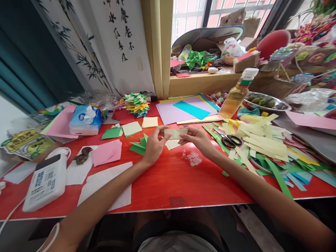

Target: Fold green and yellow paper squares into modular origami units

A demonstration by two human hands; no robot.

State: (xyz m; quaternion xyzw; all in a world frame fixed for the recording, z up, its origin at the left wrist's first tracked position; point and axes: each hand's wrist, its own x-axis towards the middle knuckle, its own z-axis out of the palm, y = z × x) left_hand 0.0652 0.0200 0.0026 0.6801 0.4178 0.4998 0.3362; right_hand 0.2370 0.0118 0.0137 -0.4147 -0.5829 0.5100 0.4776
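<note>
Between my two hands a pale cream paper rectangle [175,133] is held level above the red table. My left hand [155,144] pinches its left end between thumb and fingers. The right end is gripped the same way by my right hand [197,140]. Just under it lie a few cream paper squares [172,145]. Left of my left hand are folded green paper pieces [139,146]. Black-handled scissors [230,140] rest right of my right hand, and white crumbs [193,158] are scattered below the paper.
Cut paper strips [265,143] heap at the right. An oil-coloured bottle [237,94] stands behind them. Purple sheets [168,112] and a paper-piece model [136,104] sit at the back. A tissue pack [85,120], pink squares [107,153] and a white power strip [47,182] lie left.
</note>
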